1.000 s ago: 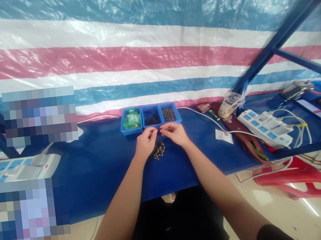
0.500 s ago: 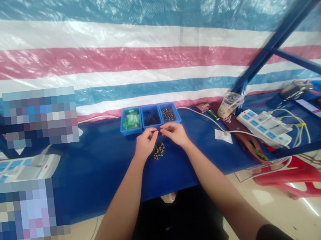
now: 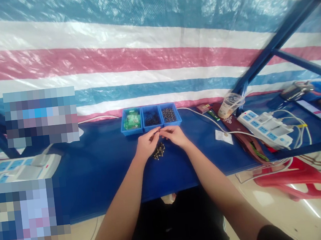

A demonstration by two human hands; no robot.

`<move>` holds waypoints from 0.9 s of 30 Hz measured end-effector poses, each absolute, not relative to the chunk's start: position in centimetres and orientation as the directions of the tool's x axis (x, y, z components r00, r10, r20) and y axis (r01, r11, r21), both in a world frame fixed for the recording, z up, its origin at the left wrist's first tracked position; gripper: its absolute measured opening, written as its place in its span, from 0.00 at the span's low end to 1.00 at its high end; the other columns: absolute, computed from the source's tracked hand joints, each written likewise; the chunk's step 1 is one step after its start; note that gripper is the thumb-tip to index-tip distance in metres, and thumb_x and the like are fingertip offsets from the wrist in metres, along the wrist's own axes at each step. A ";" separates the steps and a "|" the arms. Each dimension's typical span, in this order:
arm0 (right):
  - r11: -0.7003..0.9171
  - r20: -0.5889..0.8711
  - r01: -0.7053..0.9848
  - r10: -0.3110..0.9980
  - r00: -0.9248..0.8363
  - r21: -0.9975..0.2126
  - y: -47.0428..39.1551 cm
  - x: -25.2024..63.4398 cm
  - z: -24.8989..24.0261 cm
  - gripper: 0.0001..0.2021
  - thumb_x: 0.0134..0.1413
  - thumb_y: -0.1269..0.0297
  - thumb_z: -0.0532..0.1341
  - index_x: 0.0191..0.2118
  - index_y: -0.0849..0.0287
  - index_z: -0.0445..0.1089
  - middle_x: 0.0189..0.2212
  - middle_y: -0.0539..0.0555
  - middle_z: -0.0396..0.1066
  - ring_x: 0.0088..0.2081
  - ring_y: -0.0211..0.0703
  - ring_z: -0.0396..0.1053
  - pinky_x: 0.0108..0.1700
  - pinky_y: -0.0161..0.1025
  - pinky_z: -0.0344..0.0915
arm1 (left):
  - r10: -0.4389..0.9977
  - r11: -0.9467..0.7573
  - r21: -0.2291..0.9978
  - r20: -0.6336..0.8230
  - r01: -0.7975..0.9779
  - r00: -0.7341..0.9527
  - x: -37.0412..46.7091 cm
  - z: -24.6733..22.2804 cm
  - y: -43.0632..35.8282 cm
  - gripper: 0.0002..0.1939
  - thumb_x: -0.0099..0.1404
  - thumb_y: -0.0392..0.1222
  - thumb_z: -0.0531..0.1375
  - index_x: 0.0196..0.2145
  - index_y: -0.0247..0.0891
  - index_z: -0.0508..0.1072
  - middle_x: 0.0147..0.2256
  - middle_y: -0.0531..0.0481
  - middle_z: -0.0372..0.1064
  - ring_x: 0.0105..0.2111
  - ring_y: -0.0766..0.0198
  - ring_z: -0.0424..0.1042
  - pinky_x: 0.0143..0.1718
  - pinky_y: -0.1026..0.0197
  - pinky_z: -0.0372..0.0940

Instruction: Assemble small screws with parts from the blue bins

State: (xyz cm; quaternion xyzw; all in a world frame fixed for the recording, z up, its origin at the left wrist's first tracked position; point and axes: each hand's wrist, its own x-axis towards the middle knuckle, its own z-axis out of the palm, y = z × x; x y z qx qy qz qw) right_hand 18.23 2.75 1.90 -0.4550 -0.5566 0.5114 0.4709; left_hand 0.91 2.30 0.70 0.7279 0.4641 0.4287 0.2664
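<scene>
Small dark-and-brass metal parts lie in a loose pile [image 3: 158, 151] on the blue cloth-covered table [image 3: 102, 168], just near of where the two hands meet at the middle of the scene. Bare cloth spreads wide to the left of the pile and toward the near table edge, so that side is open. Just beyond the hands, a row of three small blue plastic bins [image 3: 150, 118] closes off the far side. To the right, a small white packet [image 3: 224, 136] lies near, and farther right a white power strip with blue sockets [image 3: 265, 127] and its white cables crowd the table's right end, beside a clear plastic cup [image 3: 230, 104].

Left hand [image 3: 145, 146] and right hand [image 3: 176, 136] come together fingertip to fingertip above the pile. Both sets of fingers are drawn narrow into a pinch, thumb against forefinger, apparently on something tiny between them; it is too small to make out. Neither hand rests on the pile itself.
</scene>
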 end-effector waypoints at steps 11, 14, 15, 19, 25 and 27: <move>0.132 0.131 0.033 0.991 -0.016 -0.991 2.5 18.3 2.1 0.16 0.45 0.52 0.69 0.36 0.58 0.78 0.31 0.52 0.77 0.29 0.39 0.71 0.35 0.37 0.68 | 0.845 -0.530 0.645 0.458 0.550 0.278 0.6 0.5 2.5 0.18 0.70 0.45 0.53 0.54 0.44 0.73 0.49 0.49 0.74 0.46 0.59 0.75 0.50 0.57 0.69; 0.162 0.162 0.001 0.985 0.063 -0.987 2.7 18.4 1.9 0.16 0.44 0.53 0.69 0.36 0.58 0.77 0.30 0.53 0.77 0.29 0.39 0.71 0.35 0.38 0.69 | 0.846 -0.524 0.623 0.461 0.580 0.270 0.6 0.4 2.6 0.17 0.70 0.46 0.54 0.53 0.45 0.74 0.48 0.49 0.75 0.45 0.58 0.76 0.49 0.57 0.70; 0.162 0.162 0.009 0.985 0.066 -0.987 2.7 18.4 1.8 0.15 0.45 0.52 0.69 0.35 0.59 0.77 0.29 0.53 0.77 0.28 0.39 0.71 0.35 0.38 0.69 | 0.844 -0.525 0.623 0.465 0.580 0.266 0.6 0.4 2.6 0.17 0.69 0.46 0.55 0.53 0.45 0.74 0.49 0.49 0.75 0.46 0.58 0.76 0.50 0.56 0.69; 0.184 0.184 0.022 0.983 0.015 -0.983 2.8 18.5 1.8 0.15 0.45 0.52 0.69 0.34 0.58 0.77 0.30 0.53 0.77 0.29 0.40 0.72 0.36 0.39 0.70 | 0.842 -0.527 0.621 0.471 0.580 0.261 0.6 0.6 2.6 0.16 0.70 0.45 0.55 0.52 0.45 0.74 0.49 0.51 0.74 0.47 0.58 0.75 0.51 0.57 0.68; 0.191 0.190 0.040 0.982 -0.012 -0.981 2.7 18.5 1.9 0.15 0.47 0.51 0.68 0.35 0.57 0.77 0.30 0.53 0.77 0.29 0.40 0.71 0.35 0.38 0.69 | 0.850 -0.515 0.616 0.459 0.595 0.261 0.6 0.6 2.6 0.16 0.70 0.45 0.54 0.51 0.45 0.74 0.49 0.51 0.75 0.46 0.59 0.75 0.51 0.57 0.68; 0.183 0.182 0.054 0.983 -0.014 -0.982 2.7 18.6 1.9 0.15 0.47 0.51 0.67 0.35 0.58 0.77 0.30 0.53 0.76 0.29 0.40 0.71 0.35 0.38 0.69 | 0.856 -0.504 0.624 0.454 0.598 0.248 0.6 0.7 2.6 0.17 0.70 0.46 0.54 0.52 0.44 0.74 0.48 0.50 0.75 0.46 0.58 0.76 0.51 0.58 0.68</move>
